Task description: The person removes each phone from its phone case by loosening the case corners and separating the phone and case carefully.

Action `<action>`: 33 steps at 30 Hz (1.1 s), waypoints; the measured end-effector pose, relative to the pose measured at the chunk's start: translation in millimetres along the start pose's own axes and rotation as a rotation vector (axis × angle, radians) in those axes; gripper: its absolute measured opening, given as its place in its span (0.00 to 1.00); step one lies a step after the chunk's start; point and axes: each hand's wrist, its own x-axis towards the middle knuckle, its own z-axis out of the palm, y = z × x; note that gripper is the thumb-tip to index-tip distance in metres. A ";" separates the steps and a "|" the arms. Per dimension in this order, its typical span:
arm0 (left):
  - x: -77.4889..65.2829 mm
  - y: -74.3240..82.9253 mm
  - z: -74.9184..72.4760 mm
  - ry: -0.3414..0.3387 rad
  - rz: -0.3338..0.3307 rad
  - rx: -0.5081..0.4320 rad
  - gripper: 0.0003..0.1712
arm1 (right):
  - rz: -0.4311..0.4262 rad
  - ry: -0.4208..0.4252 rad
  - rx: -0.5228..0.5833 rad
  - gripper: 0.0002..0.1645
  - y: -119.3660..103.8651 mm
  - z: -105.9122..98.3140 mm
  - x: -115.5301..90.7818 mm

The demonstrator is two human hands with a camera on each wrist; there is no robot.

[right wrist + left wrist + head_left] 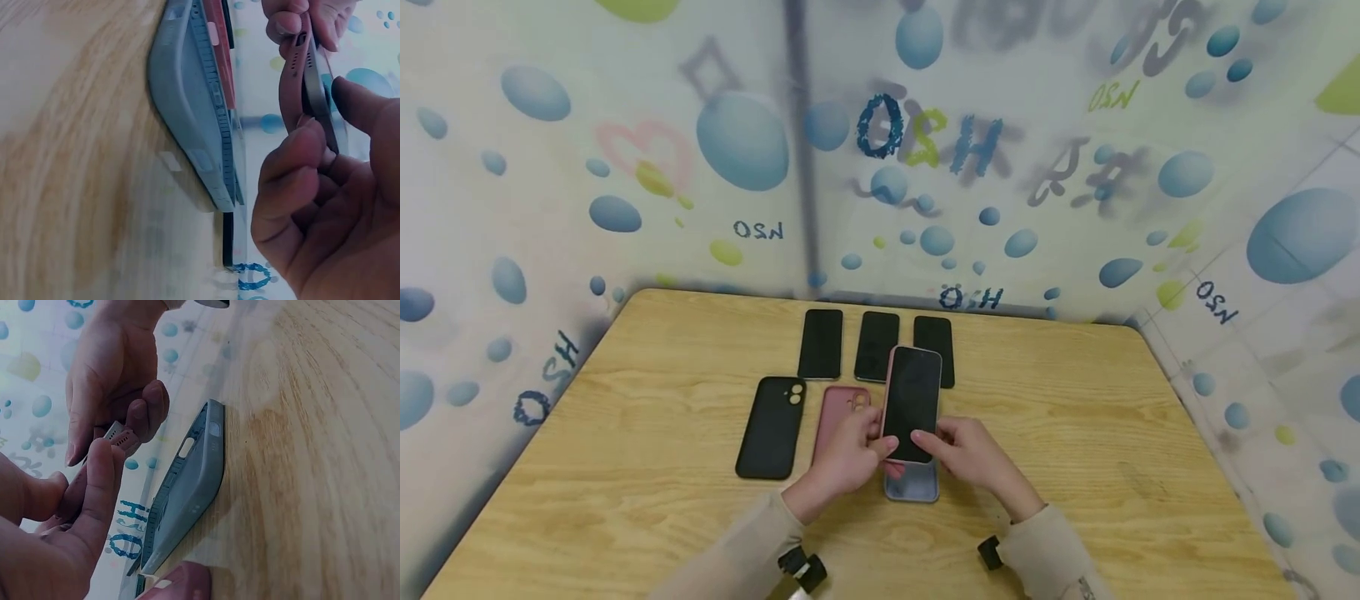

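Observation:
Both hands hold a black-screened phone [914, 400] above the table, tilted with its screen up. A pink phone case [292, 94] sits against the phone's back; in the right wrist view a gap shows between the case edge and the phone's silver side [320, 94]. My left hand [850, 454] grips the lower left corner, thumb on the screen. The right hand [972, 452] pinches the lower right side, its thumb on the glass and fingers behind the case. Below them lies a grey-blue phone case [912, 485], open side up, partly hidden by the held phone.
To the left lie a black phone case [771, 427] and another pink case [837, 417], partly covered by the left hand. Behind them, three dark phones [821, 344] lie in a row on the wooden table [1060, 392]. A patterned wall [850, 208] stands at the table's back.

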 end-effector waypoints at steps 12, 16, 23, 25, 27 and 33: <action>1.7 0.3 0.7 -0.024 -0.050 -0.053 0.14 | 0.071 0.071 0.140 0.25 1.4 -0.4 -1.1; 2.8 0.1 0.2 -0.041 -0.061 -0.093 0.15 | 0.103 0.089 0.220 0.27 1.5 -2.4 -2.2; 4.4 1.7 0.3 -0.059 -0.086 -0.108 0.15 | 0.113 0.099 0.321 0.22 3.2 -6.8 -3.1; 4.5 1.9 0.3 -0.059 -0.089 -0.112 0.16 | 0.096 0.101 0.326 0.19 2.8 -9.9 -5.1; 4.8 1.9 0.1 -0.058 -0.090 -0.116 0.16 | 0.081 0.102 0.324 0.18 3.0 -13.4 -6.9; 4.9 0.9 0.8 -0.059 -0.085 -0.124 0.15 | 0.053 0.100 0.365 0.18 8.8 -21.7 -11.2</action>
